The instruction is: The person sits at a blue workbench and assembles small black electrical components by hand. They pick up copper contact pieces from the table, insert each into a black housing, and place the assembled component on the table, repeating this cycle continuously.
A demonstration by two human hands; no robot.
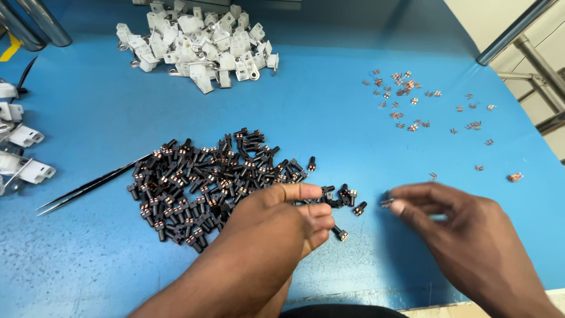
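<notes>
black connector pieces (206,182) lie in a big loose heap on the blue table (329,118), and my left hand (282,227) sits at the right edge of this heap. its fingers are curled in and the thumb is stretched over them; one black piece (340,234) shows just past the fingertips, touching or nearly touching them, and i cannot tell if something more is inside the hand. my right hand (465,235) is just beside, with the thumb and the first finger pinched on a very small copper clip (386,202); the picture is blurred there, so this is my judgement.

to do this step well, i think both hands should stay low and near to each other, and the clip must be held by its edges only, because it looks thin and easy to bend.

further out, more copper clips (412,103) are scattered on the right part of the table. black tweezers (88,187) lie left of the heap. a pile of white plastic housings (200,44) is at the far side, and some more white parts (20,153) at the left edge.
</notes>
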